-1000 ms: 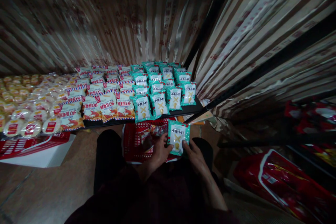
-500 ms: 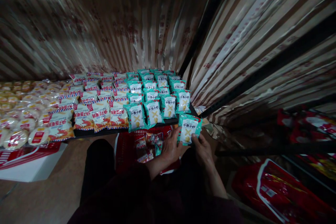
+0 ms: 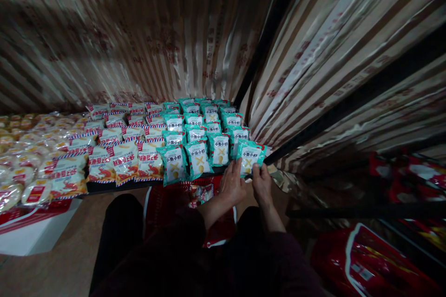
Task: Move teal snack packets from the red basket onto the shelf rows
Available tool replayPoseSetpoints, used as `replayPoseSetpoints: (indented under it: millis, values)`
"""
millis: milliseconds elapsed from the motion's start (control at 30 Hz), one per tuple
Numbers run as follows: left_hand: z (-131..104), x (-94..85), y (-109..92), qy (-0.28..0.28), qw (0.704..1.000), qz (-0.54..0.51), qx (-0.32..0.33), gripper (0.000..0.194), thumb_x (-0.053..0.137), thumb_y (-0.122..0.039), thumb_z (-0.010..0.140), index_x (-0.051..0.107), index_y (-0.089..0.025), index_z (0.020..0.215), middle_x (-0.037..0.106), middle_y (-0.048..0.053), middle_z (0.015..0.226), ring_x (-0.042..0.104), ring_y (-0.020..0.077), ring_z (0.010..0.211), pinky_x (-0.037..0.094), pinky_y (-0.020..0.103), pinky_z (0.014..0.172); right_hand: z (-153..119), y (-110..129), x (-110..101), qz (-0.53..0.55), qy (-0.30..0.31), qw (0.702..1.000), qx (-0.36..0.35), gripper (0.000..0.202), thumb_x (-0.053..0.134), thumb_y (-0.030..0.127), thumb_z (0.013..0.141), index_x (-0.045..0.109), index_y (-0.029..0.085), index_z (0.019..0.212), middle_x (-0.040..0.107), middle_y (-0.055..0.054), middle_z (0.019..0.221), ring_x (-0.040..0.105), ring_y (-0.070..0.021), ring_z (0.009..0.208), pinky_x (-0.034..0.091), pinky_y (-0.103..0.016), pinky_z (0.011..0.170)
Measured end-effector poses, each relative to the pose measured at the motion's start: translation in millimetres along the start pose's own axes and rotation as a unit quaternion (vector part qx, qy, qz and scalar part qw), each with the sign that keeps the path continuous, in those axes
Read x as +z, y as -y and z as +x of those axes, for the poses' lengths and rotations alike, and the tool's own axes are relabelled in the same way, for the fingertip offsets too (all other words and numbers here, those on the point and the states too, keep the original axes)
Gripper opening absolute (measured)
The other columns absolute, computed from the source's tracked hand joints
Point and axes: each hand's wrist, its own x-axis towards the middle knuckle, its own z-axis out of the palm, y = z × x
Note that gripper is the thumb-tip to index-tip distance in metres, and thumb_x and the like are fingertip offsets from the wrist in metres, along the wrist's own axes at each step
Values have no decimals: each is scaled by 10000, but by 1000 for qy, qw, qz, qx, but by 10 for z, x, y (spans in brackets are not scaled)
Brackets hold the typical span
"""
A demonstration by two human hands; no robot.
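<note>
While I am crouching in front of the low shelf (image 3: 146, 184), I am holding one teal snack packet (image 3: 251, 157) in both hands at the shelf's right front corner. My left hand (image 3: 232, 186) is gripping its lower left edge, fingers closed on the wrapper, and my right hand (image 3: 262, 184) is pinching its lower right edge in the same way. The packet is sitting just above and in front of both hands, face up toward me, its long axis running from my hands away toward the back of the shelf, tilted a little to the right. Its far edge is overlapping the shelf's front lip, just to the right of the front row of teal packets (image 3: 198, 158), which is lying in a tidy line with the same print upward. Both hands are about equally near; the right one is on the outer side, next to the dark upright post (image 3: 268, 37) of the rack.

To the left of the teal rows, packets with red lettering (image 3: 123, 162) are filling the middle of the shelf, and round pale packets (image 3: 35, 192) are lying farther left. Below my forearms a red basket (image 3: 174, 195) is standing on the floor with what seems to be more wrapped snacks inside, though the dim light is making that hard to read. A white and red carton (image 3: 31, 232) is resting on the floor at left.
</note>
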Motion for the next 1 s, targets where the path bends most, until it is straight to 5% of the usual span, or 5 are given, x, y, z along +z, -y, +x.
replayPoseSetpoints:
  millis: [600,833,1000]
  values:
    - [168,102,-31,11,998,68,-13,617,461,-73,765,414,-136,1377,217,155,1557,283,352,1397,311,504,1128,321,18,133,-172,-34,984,-10,479,261,540,875,563,178,957,603,-77,767,521,-231,697,402,-348,669]
    - [195,198,25,7,997,73,0,588,450,-54,773,429,-165,1349,162,122,1579,192,346,1432,292,529,1127,371,36,194,-180,-43,982,-23,540,277,489,872,528,135,1194,634,-182,1071,594,-315,977,441,-440,831]
    - [221,248,48,13,997,75,-19,553,407,-67,821,409,-130,1371,151,154,1575,172,351,1438,264,531,1139,340,38,229,-146,-66,981,-107,541,324,419,885,437,132,1328,518,-179,1320,446,-305,1273,357,-493,1037]
